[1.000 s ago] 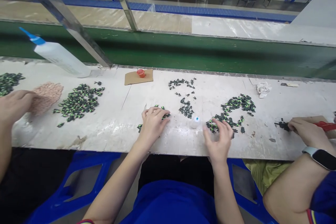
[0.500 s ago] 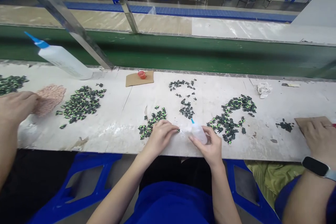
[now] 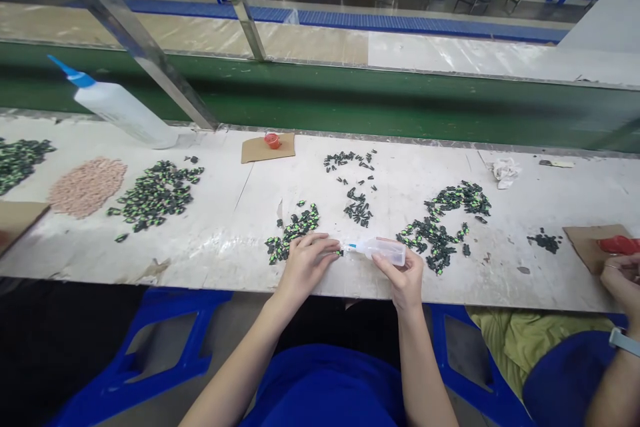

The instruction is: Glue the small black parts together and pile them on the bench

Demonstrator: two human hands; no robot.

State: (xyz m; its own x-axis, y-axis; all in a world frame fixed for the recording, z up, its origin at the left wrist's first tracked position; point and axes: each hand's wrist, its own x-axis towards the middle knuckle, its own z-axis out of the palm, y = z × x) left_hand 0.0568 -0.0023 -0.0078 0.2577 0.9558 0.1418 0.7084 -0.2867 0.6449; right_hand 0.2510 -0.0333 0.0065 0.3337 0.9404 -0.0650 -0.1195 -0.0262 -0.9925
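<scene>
My left hand (image 3: 309, 259) pinches a small black-and-green part (image 3: 341, 253) between thumb and fingertips, just above the white worktable. In my right hand (image 3: 407, 275) is a small translucent squeeze bottle (image 3: 387, 250), tipped nearly level. Its thin blue nozzle points left and ends close to the part; whether the two touch I cannot tell. Beside my left hand lies a pile of black-and-green parts (image 3: 305, 219). Another such pile (image 3: 433, 240) sits to the right of the bottle. Small black pieces (image 3: 359, 208) are scattered beyond my hands.
A cardboard piece (image 3: 260, 150) bears a small red tub (image 3: 273, 141). At left are a large white bottle (image 3: 130, 115), a heap of pink pieces (image 3: 89, 187) and more black-and-green parts (image 3: 157, 197). A co-worker's hand (image 3: 625, 280) is at far right by a red object (image 3: 619, 245).
The squeeze bottle has tipped from upright to nearly level, its nozzle now by the part in my left hand. The left neighbour's hand has left the pink heap; the right neighbour's hand has drawn back.
</scene>
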